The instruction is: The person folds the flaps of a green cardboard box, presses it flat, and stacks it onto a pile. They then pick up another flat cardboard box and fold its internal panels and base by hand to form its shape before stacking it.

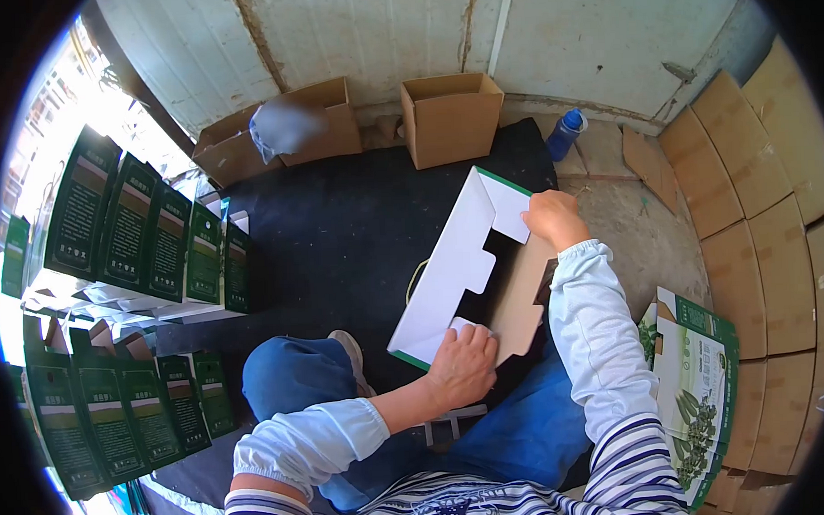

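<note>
A partly folded box [448,256], with white flaps, brown inner faces and green edges, is tilted over my lap, its notched opening toward me. My left hand [463,365] is closed on the box's lower edge near the end of a white flap. At the upper right corner, my right hand [556,219] grips the box by its edge, fingers curled over it. Part of the fingers of both hands is hidden by the box. A thin yellowish loop [415,277] shows beside the box's left side.
Rows of green printed boxes [130,226] stand at the left on the black mat [311,234]. Open brown cartons [453,120] and a blue bottle [566,134] are at the back. Flat printed cardboard [693,388] and stacked brown cartons [762,272] are at the right.
</note>
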A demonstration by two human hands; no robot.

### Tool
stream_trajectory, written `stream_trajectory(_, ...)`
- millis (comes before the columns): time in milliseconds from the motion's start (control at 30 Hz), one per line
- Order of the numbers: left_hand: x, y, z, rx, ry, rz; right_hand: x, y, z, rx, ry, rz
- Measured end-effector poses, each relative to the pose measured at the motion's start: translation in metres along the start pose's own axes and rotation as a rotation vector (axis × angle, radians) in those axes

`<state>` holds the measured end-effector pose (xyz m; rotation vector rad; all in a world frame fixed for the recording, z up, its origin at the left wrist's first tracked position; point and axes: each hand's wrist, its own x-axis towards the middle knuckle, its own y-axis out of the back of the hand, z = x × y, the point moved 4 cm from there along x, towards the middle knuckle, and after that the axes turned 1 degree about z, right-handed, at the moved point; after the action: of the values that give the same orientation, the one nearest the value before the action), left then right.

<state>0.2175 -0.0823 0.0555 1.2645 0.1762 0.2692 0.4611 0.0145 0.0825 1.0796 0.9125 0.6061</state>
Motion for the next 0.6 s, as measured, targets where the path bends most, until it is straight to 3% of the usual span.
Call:
stream_trajectory(100, -0.009, 0.009, -0.018, 0.017, 0.036, 0.034, -0.005, -0.007, 0.025, 0.072, 0.074, 0.033)
stream_trajectory(200, -0.02, 0.024, -0.056, -0.044, 0.22, -0.07, -0.011, -0.011, 0.044, 0.443, -0.019, -0.353)
stream_trajectory(333, -0.036, 0.04, -0.104, -0.136, 0.229, 0.151, -0.024, -0.03, 0.048, 0.727, 0.034, -0.487)
stream_trajectory(367, -0.037, 0.042, -0.111, -0.192, 0.299, 0.093, -0.029, -0.031, 0.044, 0.747, 0.071, -0.518)
stream_trajectory(433, -0.039, 0.047, -0.118, -0.306, 0.43, -0.028, -0.033, -0.039, 0.036, 0.757, 0.069, -0.511)
stream_trajectory(500, -0.039, 0.035, -0.13, -0.356, 0.594, 0.0, -0.039, -0.039, 0.027, 0.744, 0.084, -0.449)
stream_trajectory(533, -0.039, 0.029, -0.137, -0.378, 0.676, 0.019, -0.038, -0.039, 0.028, 0.788, 0.094, -0.417)
stream_trajectory(600, -0.034, 0.03, -0.141, -0.265, 0.656, 0.215, -0.037, -0.039, 0.028, 0.873, 0.113, -0.353)
